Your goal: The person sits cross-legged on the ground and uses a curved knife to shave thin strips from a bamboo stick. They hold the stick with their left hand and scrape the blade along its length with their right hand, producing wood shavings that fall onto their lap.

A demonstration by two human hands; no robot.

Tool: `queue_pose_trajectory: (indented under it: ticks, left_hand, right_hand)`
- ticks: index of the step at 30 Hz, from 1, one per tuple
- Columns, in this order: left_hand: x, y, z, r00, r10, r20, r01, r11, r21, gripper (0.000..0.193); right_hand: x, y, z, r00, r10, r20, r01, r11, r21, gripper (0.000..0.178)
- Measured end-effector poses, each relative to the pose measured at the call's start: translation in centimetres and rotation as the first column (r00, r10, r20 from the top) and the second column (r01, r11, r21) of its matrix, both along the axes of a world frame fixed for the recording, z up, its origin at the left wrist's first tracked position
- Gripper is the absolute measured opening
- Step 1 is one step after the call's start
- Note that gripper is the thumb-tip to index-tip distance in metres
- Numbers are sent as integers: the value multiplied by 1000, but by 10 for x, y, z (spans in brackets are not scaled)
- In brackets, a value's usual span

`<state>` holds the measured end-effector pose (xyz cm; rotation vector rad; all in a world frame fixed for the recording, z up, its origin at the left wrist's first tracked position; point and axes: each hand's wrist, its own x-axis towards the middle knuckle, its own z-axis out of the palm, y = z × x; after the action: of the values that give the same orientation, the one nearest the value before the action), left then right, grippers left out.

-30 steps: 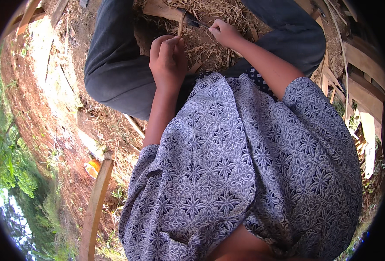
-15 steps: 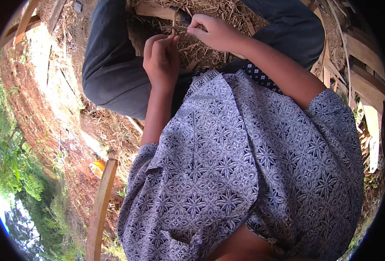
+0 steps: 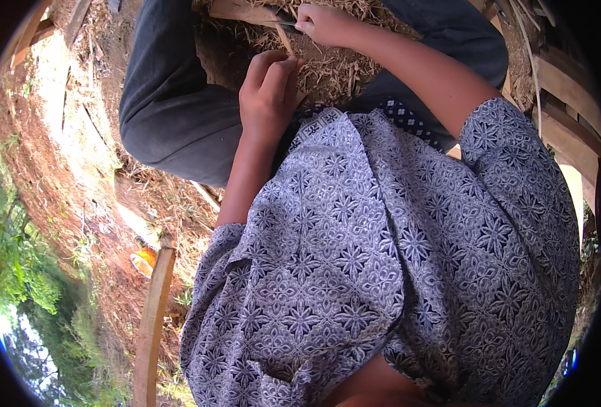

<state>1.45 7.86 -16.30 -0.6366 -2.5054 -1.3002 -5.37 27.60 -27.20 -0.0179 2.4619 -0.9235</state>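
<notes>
Between the knees, over a heap of straw [image 3: 344,68], the left hand [image 3: 268,91] has its grip curled round a thin bamboo strip [image 3: 285,39]. Just beyond, the right hand [image 3: 322,24] grips a dark knife [image 3: 283,20], closed tight, touching that strip.

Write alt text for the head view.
Looking down, the left hand grips a thin pale bamboo strip while the right hand holds a dark knife against it, above the blue-and-white patterned shirt and dark grey trousers.

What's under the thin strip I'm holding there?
Under the thin strip lie straw-like shavings between the knees. The left hand covers its lower end; the right hand hides what it grips.
</notes>
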Motion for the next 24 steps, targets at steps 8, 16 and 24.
queue_pose_trajectory:
  ticks: [8,16,24]
  left_hand:
    - [-5,-4,3,999,46,-12,-46,999,15,23]
    - [-4,-11,-7,1000,23,-10,-23,1000,13,20]
    - [-1,-7,-3,999,-3,37,3,1000,7,19]
  right_hand:
    - [-20,-3,-14,972,-223,73,216,972,88,22]
    - [-9,0,53,997,70,32,-65,990,-125,21]
    - [-22,-4,34,986,167,-8,-167,984,58,24]
